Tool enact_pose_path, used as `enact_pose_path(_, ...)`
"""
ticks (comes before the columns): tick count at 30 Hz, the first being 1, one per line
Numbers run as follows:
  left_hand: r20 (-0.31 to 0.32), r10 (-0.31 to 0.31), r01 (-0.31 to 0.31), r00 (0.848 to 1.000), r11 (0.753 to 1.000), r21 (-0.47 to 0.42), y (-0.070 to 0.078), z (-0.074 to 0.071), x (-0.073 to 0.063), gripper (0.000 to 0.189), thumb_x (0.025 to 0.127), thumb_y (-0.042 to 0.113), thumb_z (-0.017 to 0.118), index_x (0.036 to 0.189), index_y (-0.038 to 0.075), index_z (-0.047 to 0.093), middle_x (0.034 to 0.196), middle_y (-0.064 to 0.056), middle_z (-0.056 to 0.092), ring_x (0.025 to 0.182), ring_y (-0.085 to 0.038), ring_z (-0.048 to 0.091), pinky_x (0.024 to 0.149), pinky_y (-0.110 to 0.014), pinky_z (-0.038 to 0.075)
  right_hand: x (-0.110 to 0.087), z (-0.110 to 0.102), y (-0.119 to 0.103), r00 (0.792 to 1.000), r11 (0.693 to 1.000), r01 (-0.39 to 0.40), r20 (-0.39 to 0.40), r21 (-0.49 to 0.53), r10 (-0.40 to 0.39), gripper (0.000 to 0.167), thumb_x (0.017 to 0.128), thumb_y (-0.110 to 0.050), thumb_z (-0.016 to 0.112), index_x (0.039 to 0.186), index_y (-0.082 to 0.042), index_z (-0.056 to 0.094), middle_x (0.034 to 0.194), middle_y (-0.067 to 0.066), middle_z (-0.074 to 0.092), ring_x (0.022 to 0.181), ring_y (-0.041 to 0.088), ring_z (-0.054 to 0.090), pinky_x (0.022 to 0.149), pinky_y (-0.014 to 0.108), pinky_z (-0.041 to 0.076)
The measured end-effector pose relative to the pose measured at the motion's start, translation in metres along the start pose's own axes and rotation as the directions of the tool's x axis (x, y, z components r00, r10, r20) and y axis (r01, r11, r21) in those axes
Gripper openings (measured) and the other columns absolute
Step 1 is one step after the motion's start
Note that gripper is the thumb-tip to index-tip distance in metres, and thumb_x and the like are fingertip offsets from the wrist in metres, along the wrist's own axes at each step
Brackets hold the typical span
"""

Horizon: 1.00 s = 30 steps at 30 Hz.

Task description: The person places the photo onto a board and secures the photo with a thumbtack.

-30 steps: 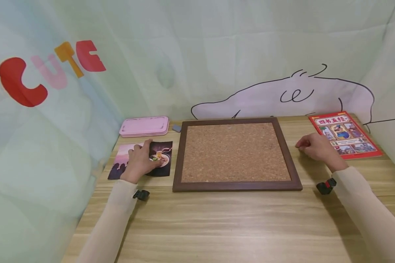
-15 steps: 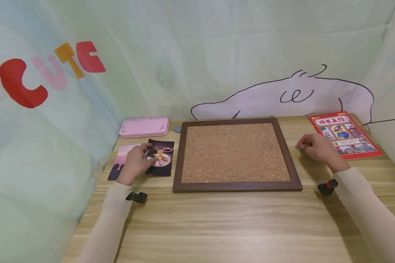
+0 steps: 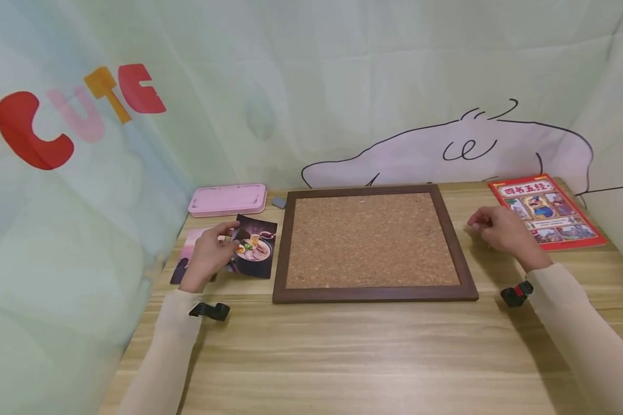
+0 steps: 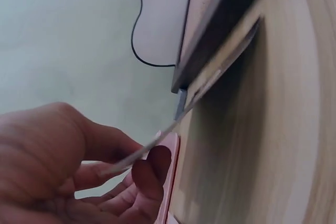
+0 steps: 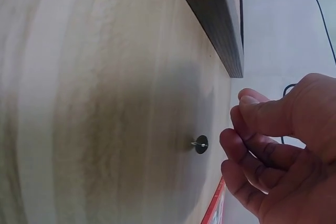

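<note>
My left hand (image 3: 210, 253) pinches the left side of a dark photo card (image 3: 258, 245) showing a bowl of food. In the left wrist view the card (image 4: 168, 128) appears edge-on, tilted up from the table between thumb and fingers. A pink sunset photo (image 3: 186, 248) lies partly hidden beneath this hand. My right hand (image 3: 500, 230) hovers right of the framed cork board (image 3: 368, 242), thumb tip against the index finger; I cannot tell if something tiny is pinched there. A metal thumbtack (image 5: 200, 144) lies on the table below it, point up.
A pink pencil case (image 3: 228, 199) stands at the back left, with a small grey block (image 3: 278, 202) beside it. The red book (image 3: 545, 213) lies at the right, close to my right hand. A printed curtain (image 3: 270, 115) hangs behind the wooden table (image 3: 332, 357).
My left hand has drawn back slightly to the left, its fingers now around the bowl photo's side, and the photo has lifted and tilted up. My right hand has barely moved.
</note>
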<state>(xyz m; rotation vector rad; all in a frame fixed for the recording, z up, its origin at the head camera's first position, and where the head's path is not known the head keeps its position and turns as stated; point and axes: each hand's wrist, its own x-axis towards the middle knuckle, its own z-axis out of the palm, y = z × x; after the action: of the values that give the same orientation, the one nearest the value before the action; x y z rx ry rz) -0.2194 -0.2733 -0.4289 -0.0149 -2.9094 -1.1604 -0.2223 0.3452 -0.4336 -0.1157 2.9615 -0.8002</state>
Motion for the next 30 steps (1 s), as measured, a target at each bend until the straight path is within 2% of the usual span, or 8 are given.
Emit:
enact_pose_path(4,-0.018,-0.013,0.012,1.0,0.997,-0.072,0.007,-0.003,0.0,0.052,0.1,0.006,0.061,0.151,0.007,0.059,0.135,-0.029,0.062,0.067,-0.005,0.056,0.058,-0.022,0.045,0.0,-0.002,-0.004,1.0,1.0,0.006,-0.02,0.001,-0.006,0.016,0.104,-0.004,0.061,0.11,0.006,0.072,0.101,0.026,0.069,0.084,0.03,0.058,0.066,0.033,0.046)
enact_pose_path(9,-0.08,-0.01,-0.002,0.997,0.989,-0.151,0.013,-0.003,-0.001,0.049,0.101,0.005,0.06,0.15,0.009,0.061,0.135,-0.027,0.061,0.066,0.001,0.057,0.06,-0.02,0.046,0.001,-0.004,-0.008,0.999,1.0,0.018,-0.04,0.004,-0.018,0.016,0.105,-0.006,0.062,0.11,0.005,0.072,0.103,0.024,0.069,0.088,0.031,0.057,0.066,0.033,0.046)
enact_pose_path(13,-0.128,-0.003,-0.021,0.992,0.983,-0.183,0.017,-0.002,-0.001,0.043,0.102,0.005,0.059,0.145,0.007,0.064,0.135,-0.026,0.061,0.069,0.004,0.059,0.059,-0.018,0.046,0.001,-0.004,-0.011,0.999,1.0,0.02,-0.046,0.003,-0.02,0.016,0.106,-0.006,0.062,0.111,0.004,0.072,0.101,0.024,0.069,0.088,0.032,0.058,0.066,0.034,0.046)
enact_pose_path(17,-0.155,-0.002,-0.028,0.988,0.981,-0.192,0.022,-0.001,-0.002,0.041,0.102,0.004,0.058,0.142,0.003,0.066,0.139,-0.027,0.062,0.075,0.002,0.062,0.059,-0.016,0.046,0.0,-0.003,-0.015,0.998,1.0,0.017,-0.059,0.01,-0.016,0.016,0.105,-0.006,0.061,0.11,0.004,0.072,0.102,0.025,0.07,0.089,0.033,0.058,0.066,0.034,0.046)
enact_pose_path(22,-0.153,-0.034,-0.002,0.988,0.974,-0.227,0.029,0.002,-0.004,0.043,0.102,0.004,0.059,0.145,0.003,0.066,0.145,-0.027,0.059,0.087,-0.007,0.066,0.066,-0.013,0.049,-0.003,-0.002,-0.019,0.993,0.999,0.051,-0.105,0.018,-0.049,0.015,0.105,-0.006,0.062,0.108,0.004,0.073,0.103,0.026,0.073,0.09,0.033,0.063,0.063,0.03,0.046)
enact_pose_path(25,-0.127,-0.037,0.003,0.991,0.967,-0.256,0.034,0.004,-0.006,0.045,0.102,0.004,0.06,0.147,0.003,0.064,0.147,-0.026,0.057,0.084,-0.004,0.065,0.065,-0.013,0.05,-0.006,-0.002,-0.021,0.989,0.997,0.074,-0.132,0.032,-0.07,0.016,0.106,-0.007,0.062,0.109,0.004,0.073,0.104,0.026,0.075,0.089,0.032,0.064,0.06,0.027,0.046)
enact_pose_path(27,-0.109,-0.028,-0.002,0.994,0.964,-0.265,0.037,0.004,-0.007,0.046,0.103,0.005,0.06,0.149,0.004,0.062,0.148,-0.026,0.057,0.081,0.002,0.064,0.064,-0.013,0.05,-0.007,-0.001,-0.024,0.987,0.996,0.077,-0.146,0.04,-0.071,0.017,0.107,-0.009,0.062,0.109,0.003,0.073,0.105,0.026,0.075,0.088,0.031,0.064,0.06,0.026,0.046)
enact_pose_path(30,-0.084,-0.006,-0.018,0.996,0.957,-0.291,0.042,0.003,-0.008,0.047,0.103,0.005,0.061,0.15,0.003,0.061,0.147,-0.027,0.057,0.078,0.004,0.065,0.064,-0.014,0.05,-0.008,0.001,-0.027,0.985,0.996,0.069,-0.159,0.049,-0.061,0.019,0.107,-0.013,0.063,0.111,0.002,0.073,0.106,0.025,0.075,0.087,0.03,0.063,0.059,0.027,0.046)
